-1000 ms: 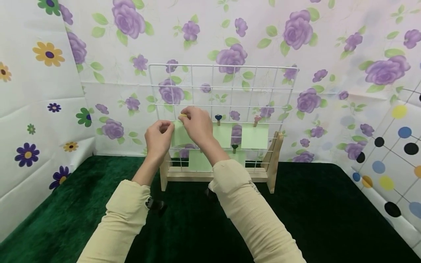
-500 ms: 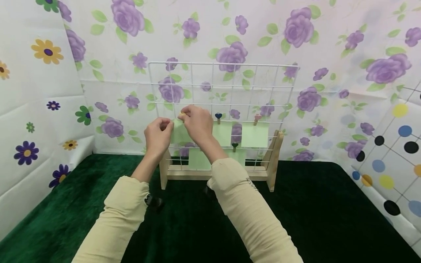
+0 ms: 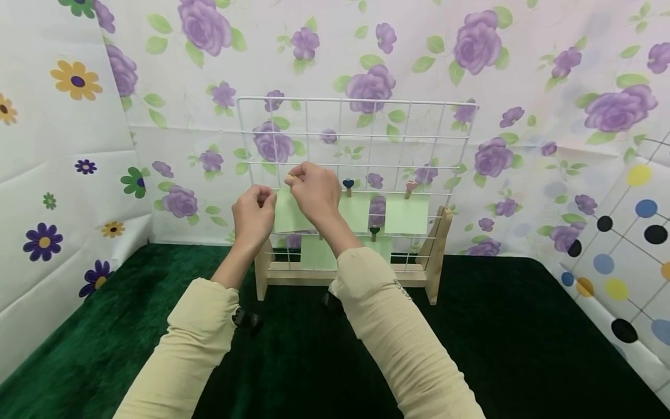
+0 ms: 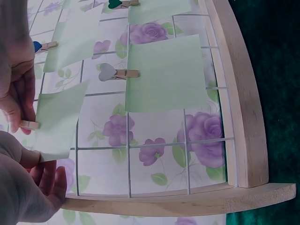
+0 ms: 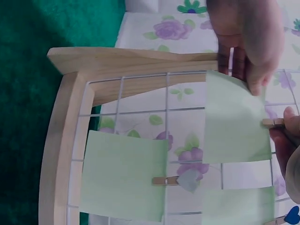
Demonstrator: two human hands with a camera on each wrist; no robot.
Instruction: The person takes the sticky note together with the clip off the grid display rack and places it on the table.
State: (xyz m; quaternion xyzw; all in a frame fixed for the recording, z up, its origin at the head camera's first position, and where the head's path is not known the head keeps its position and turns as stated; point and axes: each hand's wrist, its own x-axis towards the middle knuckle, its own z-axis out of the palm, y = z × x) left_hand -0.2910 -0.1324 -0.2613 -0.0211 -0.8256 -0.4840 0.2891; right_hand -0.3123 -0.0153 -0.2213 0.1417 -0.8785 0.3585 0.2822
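A light green paper sheet lies against the left side of the white wire grid. My left hand pinches this sheet's upper left corner between thumb and fingers, as the left wrist view also shows. My right hand pinches a small wooden clothespin at the sheet's top edge; a bit of yellow shows at its fingertips in the head view. The clothespin's jaws overlap the paper's edge in the left wrist view. The right hand hides part of the sheet in the head view.
Other green sheets hang on the grid from heart-topped clothespins: dark blue, pink, dark green and a pale one. A wooden stand holds the grid on a dark green cloth. Floral sheeting rises behind.
The head view has shifted slightly. Both hands stay at nearly the same place on the grid, still pinching the sheet and the clothespin.
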